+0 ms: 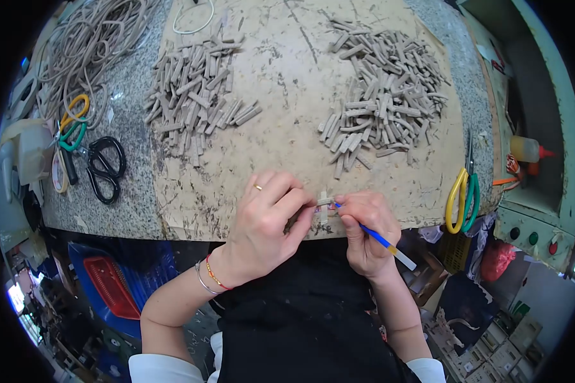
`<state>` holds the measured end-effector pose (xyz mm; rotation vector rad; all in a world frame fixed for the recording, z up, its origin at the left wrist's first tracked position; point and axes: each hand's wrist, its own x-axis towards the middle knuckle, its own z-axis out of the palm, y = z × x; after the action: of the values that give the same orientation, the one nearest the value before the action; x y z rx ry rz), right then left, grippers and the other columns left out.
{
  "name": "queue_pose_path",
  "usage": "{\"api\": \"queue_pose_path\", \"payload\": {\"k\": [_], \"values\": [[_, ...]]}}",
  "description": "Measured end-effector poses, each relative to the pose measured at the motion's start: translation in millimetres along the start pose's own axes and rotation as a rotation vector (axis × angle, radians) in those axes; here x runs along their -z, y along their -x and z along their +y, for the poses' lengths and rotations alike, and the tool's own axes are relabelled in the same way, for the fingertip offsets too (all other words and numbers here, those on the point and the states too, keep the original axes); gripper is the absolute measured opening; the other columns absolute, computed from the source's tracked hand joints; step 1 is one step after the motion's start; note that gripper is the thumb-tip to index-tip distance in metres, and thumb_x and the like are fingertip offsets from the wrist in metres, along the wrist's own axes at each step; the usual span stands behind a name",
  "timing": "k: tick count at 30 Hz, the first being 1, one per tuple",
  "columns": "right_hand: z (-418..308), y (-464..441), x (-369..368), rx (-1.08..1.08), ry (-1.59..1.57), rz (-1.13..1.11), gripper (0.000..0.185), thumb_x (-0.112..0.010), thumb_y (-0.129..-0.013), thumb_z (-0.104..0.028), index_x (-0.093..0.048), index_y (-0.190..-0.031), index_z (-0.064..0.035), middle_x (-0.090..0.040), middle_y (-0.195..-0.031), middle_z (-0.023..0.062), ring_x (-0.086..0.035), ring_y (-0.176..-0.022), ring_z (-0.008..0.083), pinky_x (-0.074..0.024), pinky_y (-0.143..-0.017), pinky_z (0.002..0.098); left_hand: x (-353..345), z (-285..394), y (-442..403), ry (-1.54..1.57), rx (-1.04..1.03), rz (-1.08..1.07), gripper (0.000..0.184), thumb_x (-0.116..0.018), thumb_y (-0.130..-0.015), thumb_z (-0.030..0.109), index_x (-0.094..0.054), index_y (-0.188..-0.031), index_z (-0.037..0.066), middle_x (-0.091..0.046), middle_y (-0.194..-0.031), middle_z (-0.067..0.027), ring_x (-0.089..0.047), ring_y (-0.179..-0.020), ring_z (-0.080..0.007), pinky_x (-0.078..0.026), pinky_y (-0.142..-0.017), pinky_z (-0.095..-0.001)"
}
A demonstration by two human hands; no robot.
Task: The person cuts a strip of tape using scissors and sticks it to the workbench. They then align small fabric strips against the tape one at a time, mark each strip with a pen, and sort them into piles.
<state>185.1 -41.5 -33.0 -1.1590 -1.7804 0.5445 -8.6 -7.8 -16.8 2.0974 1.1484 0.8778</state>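
At the table's near edge, my right hand point(369, 226) is closed around a blue pen point(378, 238) with a clear, yellowish tail end. The pen's tip points left, at a small spot where pale tape strips point(324, 214) lie on the paper. Close beside them, my left hand point(268, 220) has its thumb and fingers pinched together; what they hold is too small and hidden to name. A bit of reddish marking shows between the two hands. Beyond them lie two heaps of short grey cord pieces, a left heap point(195, 89) and a right heap point(390, 96).
Coiled grey cord point(102, 38) lies at the far left, with black-handled scissors point(105, 169) and a tape roll point(59, 171) nearer. At the right are yellow-and-green-handled scissors point(463, 198), a yellowish bottle with a red tip point(525, 149) and a green metal cabinet point(536, 236) with buttons.
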Motion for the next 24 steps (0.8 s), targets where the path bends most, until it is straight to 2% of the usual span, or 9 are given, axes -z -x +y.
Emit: {"api": "queue_pose_path", "payload": {"k": [5, 8, 11, 14, 17, 20, 23, 24], "values": [[-0.4, -0.6, 3.4, -0.041, -0.032, -0.041, 0.009, -0.072, -0.088, -0.005, -0.065, -0.093, -0.0028, -0.068, -0.088, 0.0124, -0.068, -0.081, 0.0296, -0.0515, -0.076, 0.0385, -0.3, -1.9, 0.8, -0.013, -0.006, -0.027, 0.016, -0.075, -0.075, 0.001, -0.063, -0.086, 0.003, -0.055, -0.087, -0.0082, -0.055, -0.085, -0.0273, -0.043, -0.077, -0.0386], [1.7, -1.2, 1.7, 0.033, -0.028, -0.015, 0.010, -0.073, -0.087, -0.007, -0.065, -0.093, -0.0045, -0.068, -0.088, 0.0103, -0.068, -0.083, 0.0284, -0.0502, -0.076, 0.0379, -1.5, -2.8, 1.0, -0.007, -0.015, -0.018, 0.016, -0.074, -0.075, 0.002, -0.063, -0.086, 0.003, -0.055, -0.087, -0.0081, -0.055, -0.085, -0.0274, -0.043, -0.077, -0.0386], [-2.2, -7.3, 1.7, 0.097, 0.093, -0.087, 0.010, -0.074, -0.086, -0.008, -0.066, -0.092, -0.0064, -0.069, -0.088, 0.0072, -0.069, -0.084, 0.0263, -0.0486, -0.077, 0.0370, -2.4, -3.5, 0.7, -0.008, -0.026, -0.003, 0.016, -0.074, -0.075, 0.002, -0.063, -0.086, 0.004, -0.055, -0.086, -0.0080, -0.055, -0.084, -0.0275, -0.043, -0.076, -0.0386], [-5.0, -9.1, 2.0, 0.069, 0.120, -0.094, 0.010, -0.074, -0.085, -0.009, -0.065, -0.090, -0.0077, -0.069, -0.086, 0.0048, -0.069, -0.083, 0.0249, -0.0475, -0.079, 0.0363, -2.1, -2.7, 1.1, -0.016, -0.018, -0.009, 0.016, -0.074, -0.075, 0.001, -0.062, -0.085, 0.004, -0.054, -0.086, -0.0083, -0.055, -0.085, -0.0274, -0.043, -0.077, -0.0390], [-2.1, -5.9, 6.6, 0.071, 0.031, -0.094, 0.010, -0.074, -0.086, -0.010, -0.065, -0.089, -0.0089, -0.069, -0.085, 0.0044, -0.069, -0.084, 0.0246, -0.0470, -0.080, 0.0367, 0.9, -1.9, -1.6, -0.060, -0.007, -0.028, 0.015, -0.072, -0.077, 0.003, -0.062, -0.087, 0.004, -0.055, -0.087, -0.0092, -0.056, -0.085, -0.0280, -0.042, -0.077, -0.0396], [0.8, -2.5, 8.2, 0.025, -0.047, -0.012, 0.009, -0.073, -0.087, -0.011, -0.065, -0.089, -0.0096, -0.069, -0.083, 0.0039, -0.069, -0.083, 0.0245, -0.0471, -0.080, 0.0367, 22.1, -12.9, -29.4, -0.460, 0.116, 0.132, 0.014, -0.072, -0.077, 0.000, -0.064, -0.088, 0.004, -0.060, -0.086, -0.0101, -0.059, -0.082, -0.0287, -0.045, -0.076, -0.0380], [-0.4, -4.0, 3.8, 0.061, -0.025, -0.027, 0.007, -0.072, -0.089, -0.011, -0.065, -0.089, -0.0098, -0.069, -0.084, 0.0039, -0.068, -0.082, 0.0248, -0.0474, -0.079, 0.0365, 16.9, -22.3, -59.6, -0.334, -0.023, 0.176, 0.011, -0.067, -0.081, 0.005, -0.059, -0.089, 0.004, -0.058, -0.089, -0.0118, -0.059, -0.090, -0.0309, -0.046, -0.082, -0.0403], [-0.7, -4.1, 2.9, 0.057, -0.022, -0.025, 0.007, -0.072, -0.089, -0.011, -0.065, -0.089, -0.0095, -0.068, -0.083, 0.0043, -0.068, -0.082, 0.0250, -0.0477, -0.078, 0.0365, 10.7, -21.2, -67.5, -0.334, -0.036, 0.152, 0.011, -0.067, -0.081, 0.004, -0.060, -0.089, 0.003, -0.059, -0.088, -0.0119, -0.059, -0.089, -0.0312, -0.047, -0.080, -0.0403]]}}
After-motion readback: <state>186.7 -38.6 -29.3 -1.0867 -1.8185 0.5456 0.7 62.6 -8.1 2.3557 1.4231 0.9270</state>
